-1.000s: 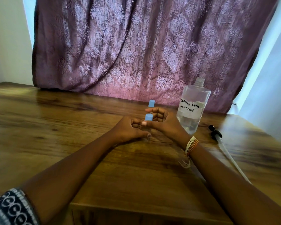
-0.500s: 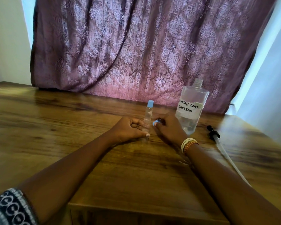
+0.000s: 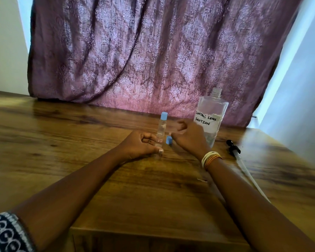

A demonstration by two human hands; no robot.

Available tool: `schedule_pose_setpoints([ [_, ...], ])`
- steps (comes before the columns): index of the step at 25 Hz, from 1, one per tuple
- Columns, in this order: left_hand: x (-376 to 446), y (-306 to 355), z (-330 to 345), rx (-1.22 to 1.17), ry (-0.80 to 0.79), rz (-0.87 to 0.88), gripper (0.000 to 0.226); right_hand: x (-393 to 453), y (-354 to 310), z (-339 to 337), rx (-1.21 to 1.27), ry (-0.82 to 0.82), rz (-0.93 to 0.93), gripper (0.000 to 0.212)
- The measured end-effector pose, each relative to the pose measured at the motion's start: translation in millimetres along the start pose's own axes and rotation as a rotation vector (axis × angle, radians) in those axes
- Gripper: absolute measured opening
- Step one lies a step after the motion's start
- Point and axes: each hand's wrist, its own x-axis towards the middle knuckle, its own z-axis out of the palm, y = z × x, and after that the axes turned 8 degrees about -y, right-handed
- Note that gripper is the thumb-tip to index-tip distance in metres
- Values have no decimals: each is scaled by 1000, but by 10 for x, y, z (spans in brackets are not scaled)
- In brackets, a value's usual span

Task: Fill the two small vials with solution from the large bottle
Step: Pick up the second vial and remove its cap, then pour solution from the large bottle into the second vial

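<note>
The large clear bottle, labelled "contact lens solution", stands open-necked at the back right of the wooden table. A small clear vial with a blue cap stands upright left of it. My left hand is curled on the table around the base of a second clear vial, which sits just in front of the capped one and is hard to tell apart from it. A loose blue cap lies on the table beside that vial. My right hand hovers just right of the cap, fingers apart and blurred, holding nothing.
A black pump head with a long clear tube lies on the table to the right of the bottle. A purple patterned curtain hangs behind the table. The table's front edge is near my elbows.
My right hand took the blue cap off the vial in my left hand, lowered it to the table, let it go and is lifting away. My left hand stayed put.
</note>
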Motion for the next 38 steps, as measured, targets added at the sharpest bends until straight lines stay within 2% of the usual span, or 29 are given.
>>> schedule_pose_setpoints([
  [3, -4, 2, 8, 4, -2, -13, 35, 7, -77, -292, 56, 348, -189, 13],
  [5, -5, -1, 7, 24, -11, -14, 38, 23, -56, -443, 18, 538, -231, 8],
  [7, -4, 0, 4, 23, -18, -11, 40, 54, 28, -508, -54, 670, -174, 23],
  [10, -1, 1, 5, 22, -23, -9, 40, 116, 182, -539, -62, 740, -1, 63],
  [13, -4, -4, 7, 14, -27, -1, 40, 168, 326, -532, 200, 585, 84, 93],
  [15, 0, 0, 12, 15, -35, 3, 40, 192, 383, -532, 402, 443, 118, 95],
  [16, 3, -1, 15, 12, -38, 6, 38, 204, 409, -545, 418, 416, 128, 92],
  [19, 7, -2, 15, -59, -45, 34, 30, 232, 467, -602, 346, 424, 114, 71],
  [21, -10, 4, 10, -152, -49, 63, 23, 207, 436, -619, 389, 386, 37, 62],
  [23, -18, 4, 5, -225, -46, 88, 12, 166, 363, -605, 375, 308, -89, 65],
  [27, -8, -7, 5, -207, -9, 105, 14, 101, 242, -524, 194, 161, -294, 72],
  [32, -7, 3, 5, -222, -5, 126, 20, 60, 186, -523, 50, 12, -376, 75],
  [38, -16, 19, 29, -225, -24, 180, 20, -7, 78, -439, -62, -51, -457, 69],
])
